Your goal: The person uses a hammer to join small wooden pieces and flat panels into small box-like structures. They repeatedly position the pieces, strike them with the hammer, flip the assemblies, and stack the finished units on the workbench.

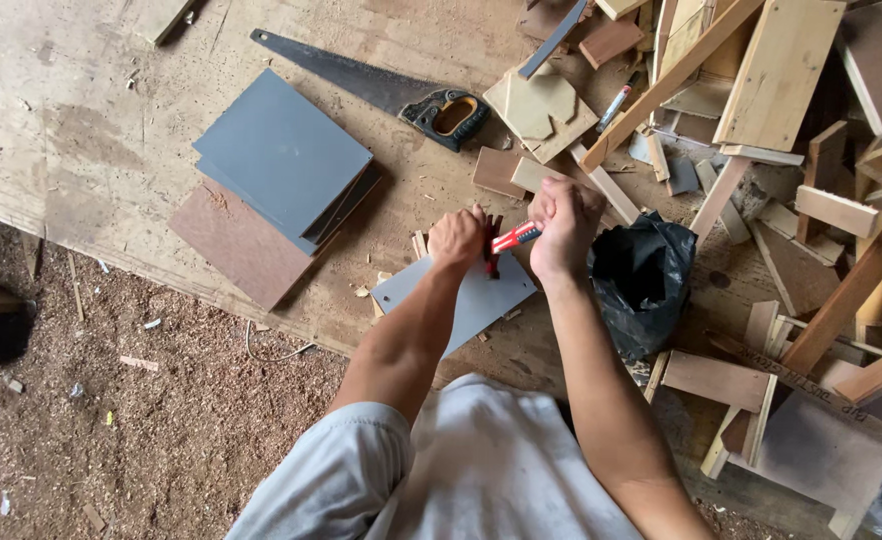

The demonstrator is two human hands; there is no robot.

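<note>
**A:** Two bare hands meet over the middle of the plywood workbench (111, 150). What does each one hold?

**B:** Right hand (564, 228): fingers curled tight round a red-and-white utility knife (514, 238), which lies nearly level with its tip pointing toward the other hand. Left hand (458, 238): closed as a fist round a small dark red piece (491, 250). The piece is too small and too covered to name; only its lower end shows below the knuckles, touching the knife's tip.

**A:** And beneath the hands?

**B:** One grey panel (456, 300), lying flat and turned at an angle, near the bench's front edge. The left wrist crosses it.

**A:** Surroundings, left side?

**B:** A stack of square boards (281, 155), grey on top with a brown board (241, 245) lowest and jutting out toward the edge. Behind the stack lies a handsaw (381, 85), blade pointing away to the left, black handle toward the hands.

**A:** Right side?

**B:** A crumpled black plastic bag (646, 280) just beside the right wrist, and beyond it a loose heap of wood offcuts (791, 150), strips and blocks crossing one another. Sawdust covers the floor (141, 420) below the bench edge.
</note>
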